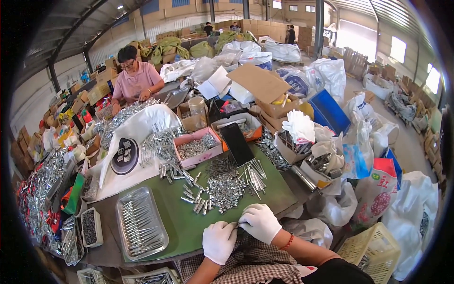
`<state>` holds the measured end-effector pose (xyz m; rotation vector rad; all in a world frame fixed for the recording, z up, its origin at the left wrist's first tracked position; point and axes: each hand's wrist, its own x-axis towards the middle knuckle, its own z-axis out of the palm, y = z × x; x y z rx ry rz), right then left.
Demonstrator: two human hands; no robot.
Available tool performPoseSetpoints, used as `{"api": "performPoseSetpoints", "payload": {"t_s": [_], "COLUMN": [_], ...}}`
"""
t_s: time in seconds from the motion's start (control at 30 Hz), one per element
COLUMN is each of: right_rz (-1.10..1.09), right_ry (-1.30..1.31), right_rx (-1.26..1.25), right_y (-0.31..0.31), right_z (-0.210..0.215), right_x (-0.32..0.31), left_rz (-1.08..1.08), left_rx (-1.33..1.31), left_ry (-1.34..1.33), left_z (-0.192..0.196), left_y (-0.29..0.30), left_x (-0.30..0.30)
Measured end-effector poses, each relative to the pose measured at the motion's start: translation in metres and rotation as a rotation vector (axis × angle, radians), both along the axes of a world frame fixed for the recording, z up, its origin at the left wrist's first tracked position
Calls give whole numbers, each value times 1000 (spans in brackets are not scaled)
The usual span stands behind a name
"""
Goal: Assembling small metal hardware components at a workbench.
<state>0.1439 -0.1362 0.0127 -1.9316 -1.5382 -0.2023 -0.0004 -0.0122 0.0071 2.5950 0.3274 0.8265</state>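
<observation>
My left hand (219, 242) and my right hand (260, 223), both in white gloves, meet at the near edge of the green work mat (177, 213). Their fingertips are pinched together around something too small and too covered to make out. Just beyond them lies a heap of small shiny metal parts (226, 193). Short metal sleeves (196, 196) are scattered on its left, and thin metal rods (255, 176) fan out on its right. A clear plastic tray (165, 236) at the left holds a row of slim metal pieces.
Behind the heap are a dark flat phone-like slab (237, 143) and a pink box (197, 158) of small parts. A white sack (137, 123) spills metal pieces. Across the bench, a person (137, 80) handles parts. A yellow crate (373, 248) stands low at right, near white bags.
</observation>
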Motion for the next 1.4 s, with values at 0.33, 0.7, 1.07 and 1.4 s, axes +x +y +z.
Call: {"api": "performPoseSetpoints", "payload": {"t_s": [0.33, 0.7, 1.07, 1.4], "right_rz": [81, -849, -545, -275], "right_ry": [-343, -264, -42, 133], "right_rx": [-8, -144, 122, -30], "right_y": [-6, -69, -57, -42], "right_z": [5, -5, 10, 5], "right_x": [-4, 108, 62, -29], "left_rz": [14, 23, 26, 43], "left_rx": [-2, 33, 38, -48], "left_ry": [10, -13, -19, 1], "left_z": [2, 0, -9, -10], "left_y": [1, -1, 1, 2], "left_x": [3, 0, 5, 6]}}
